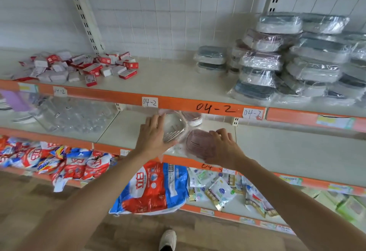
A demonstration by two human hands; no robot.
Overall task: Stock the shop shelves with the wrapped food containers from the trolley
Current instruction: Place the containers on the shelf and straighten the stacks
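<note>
On the middle shelf (287, 151), two wrapped food containers sit near the front edge. My left hand (153, 134) holds the clear-lidded container (175, 127) by its left side. My right hand (223, 147) grips the pink-lidded container (199, 140) from the right. A third wrapped container (193, 118) lies behind them, partly hidden under the upper shelf's orange rail. No trolley is in view.
The upper shelf (168, 80) holds a tall pile of wrapped grey containers (293, 60) at right and small red-and-white boxes (79, 66) at left. Clear plastic ware (75, 116) sits left on the middle shelf. Detergent bags (154, 189) fill the bottom shelf.
</note>
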